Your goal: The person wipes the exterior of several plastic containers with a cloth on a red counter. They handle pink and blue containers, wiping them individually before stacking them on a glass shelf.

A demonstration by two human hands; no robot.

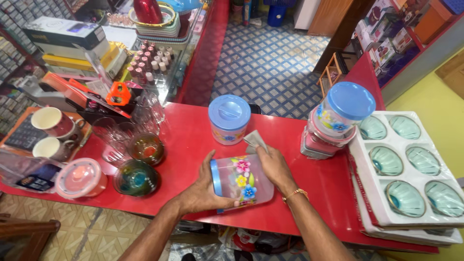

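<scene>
On the red desk (193, 140) in our shop, our left hand (200, 193) wraps its grip around a flowery jar (244, 181) lying sideways. Our right hand (275, 166) presses a grey cloth (256, 141) on it. Another jar (229, 119) just beyond stands already lidded.

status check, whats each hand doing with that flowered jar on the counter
Left hand holds flowered jar on its side by the blue lid end. Right hand presses grey cloth on the jar. Second lidded jar stands just behind, apart.
</scene>
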